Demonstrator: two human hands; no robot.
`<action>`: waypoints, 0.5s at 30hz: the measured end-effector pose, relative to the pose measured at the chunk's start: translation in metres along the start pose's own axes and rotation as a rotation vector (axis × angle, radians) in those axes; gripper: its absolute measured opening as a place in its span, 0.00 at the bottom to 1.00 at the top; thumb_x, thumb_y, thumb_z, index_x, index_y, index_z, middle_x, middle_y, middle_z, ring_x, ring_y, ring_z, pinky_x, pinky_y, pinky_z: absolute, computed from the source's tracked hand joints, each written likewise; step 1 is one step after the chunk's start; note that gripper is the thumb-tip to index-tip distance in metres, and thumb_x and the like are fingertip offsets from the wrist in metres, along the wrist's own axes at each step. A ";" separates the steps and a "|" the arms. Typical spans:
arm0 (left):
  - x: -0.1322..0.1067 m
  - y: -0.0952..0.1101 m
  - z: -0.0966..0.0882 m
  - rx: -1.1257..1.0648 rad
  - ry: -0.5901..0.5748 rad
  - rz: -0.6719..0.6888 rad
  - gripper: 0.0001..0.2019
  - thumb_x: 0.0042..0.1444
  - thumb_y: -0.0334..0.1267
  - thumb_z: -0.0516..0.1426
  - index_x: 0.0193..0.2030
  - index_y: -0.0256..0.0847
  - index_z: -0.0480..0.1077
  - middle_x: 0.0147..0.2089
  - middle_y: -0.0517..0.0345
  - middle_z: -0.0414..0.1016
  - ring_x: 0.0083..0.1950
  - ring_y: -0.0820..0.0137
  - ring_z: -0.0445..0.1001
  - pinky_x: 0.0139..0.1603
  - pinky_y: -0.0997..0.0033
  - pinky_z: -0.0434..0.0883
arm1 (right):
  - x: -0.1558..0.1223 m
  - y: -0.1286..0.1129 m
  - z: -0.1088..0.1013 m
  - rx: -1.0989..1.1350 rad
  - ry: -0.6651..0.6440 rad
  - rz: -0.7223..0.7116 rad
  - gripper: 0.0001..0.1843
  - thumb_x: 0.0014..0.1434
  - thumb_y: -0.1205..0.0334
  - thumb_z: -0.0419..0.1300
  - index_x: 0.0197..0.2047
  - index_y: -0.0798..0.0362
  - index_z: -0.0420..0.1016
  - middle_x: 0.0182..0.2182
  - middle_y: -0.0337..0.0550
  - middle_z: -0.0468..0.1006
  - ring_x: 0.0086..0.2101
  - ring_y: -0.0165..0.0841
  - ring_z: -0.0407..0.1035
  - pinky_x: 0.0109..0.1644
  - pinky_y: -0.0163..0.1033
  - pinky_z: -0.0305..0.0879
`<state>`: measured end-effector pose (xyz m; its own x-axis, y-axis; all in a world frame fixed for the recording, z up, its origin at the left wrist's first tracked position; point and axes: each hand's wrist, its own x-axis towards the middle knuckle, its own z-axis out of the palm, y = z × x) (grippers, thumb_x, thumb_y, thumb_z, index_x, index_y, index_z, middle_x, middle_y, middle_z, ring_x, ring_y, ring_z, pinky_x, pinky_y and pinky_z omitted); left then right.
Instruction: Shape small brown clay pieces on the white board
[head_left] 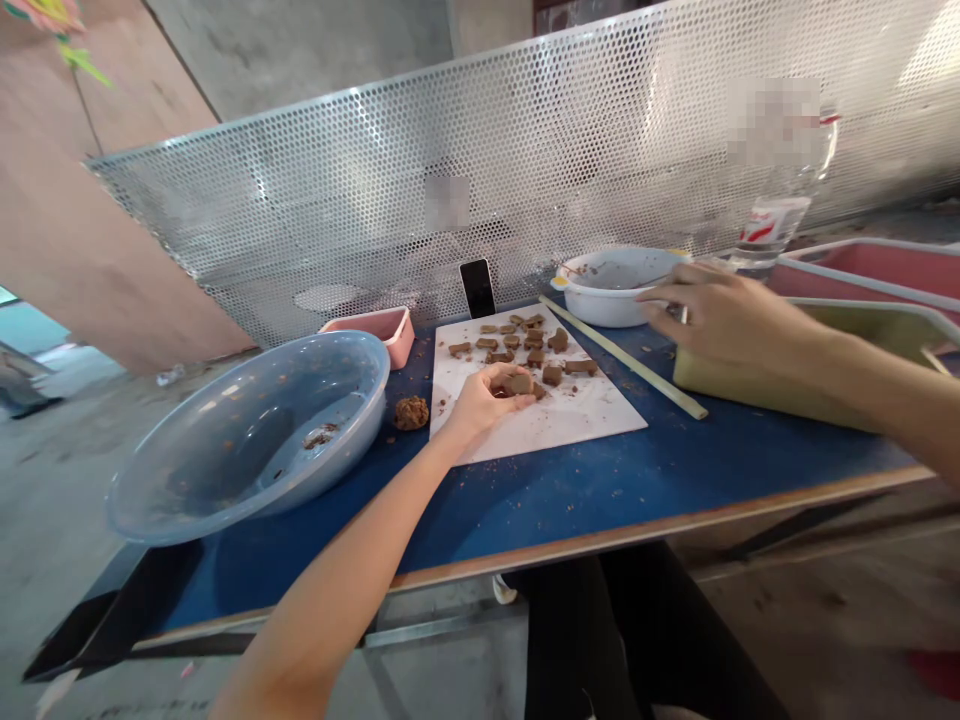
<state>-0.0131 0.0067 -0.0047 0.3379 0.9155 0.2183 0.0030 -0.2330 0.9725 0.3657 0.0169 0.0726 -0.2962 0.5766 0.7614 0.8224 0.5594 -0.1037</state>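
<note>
My left hand (484, 400) is closed round a small brown clay-like piece (519, 384), low over the white board (495, 440). Several more brown shaped pieces (580, 367), some like little bones, lie on the board beyond it. Over the near right rim of the white bowl (611, 305) hovers my right hand (709, 310), its fingers bent together. A small pale bit shows under those fingers, too little to name. Left of the board rests a crumbly brown lump (412, 413).
A large blue basin (247, 430) stands at the left, with a pink box (401, 340) behind it. A phone (478, 287) leans on the perforated metal screen (360, 200). To the right are a pale stick (637, 365), a green box (750, 375) and a water bottle (776, 220).
</note>
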 end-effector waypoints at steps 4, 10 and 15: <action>-0.001 -0.002 0.001 0.058 0.051 0.039 0.31 0.43 0.51 0.84 0.50 0.41 0.83 0.50 0.49 0.88 0.49 0.61 0.84 0.53 0.60 0.77 | 0.008 -0.066 0.040 0.123 -0.093 -0.328 0.22 0.81 0.54 0.57 0.64 0.52 0.88 0.46 0.56 0.79 0.49 0.47 0.74 0.59 0.58 0.77; -0.005 0.002 0.001 0.122 0.059 0.071 0.27 0.48 0.54 0.82 0.46 0.41 0.83 0.42 0.52 0.86 0.41 0.64 0.80 0.43 0.64 0.73 | -0.017 -0.107 0.098 0.230 -0.079 -0.452 0.30 0.77 0.57 0.60 0.79 0.40 0.76 0.56 0.55 0.76 0.53 0.50 0.72 0.60 0.64 0.76; -0.004 0.003 0.003 0.106 0.023 0.065 0.27 0.50 0.49 0.81 0.52 0.40 0.83 0.46 0.52 0.87 0.43 0.65 0.80 0.46 0.64 0.73 | -0.037 -0.107 0.108 0.176 -0.052 -0.447 0.34 0.77 0.58 0.60 0.83 0.38 0.69 0.60 0.55 0.75 0.56 0.51 0.70 0.61 0.63 0.72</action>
<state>-0.0116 0.0015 -0.0031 0.3188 0.9043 0.2838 0.0820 -0.3246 0.9423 0.2362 0.0000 -0.0141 -0.6296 0.2836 0.7233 0.5159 0.8487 0.1163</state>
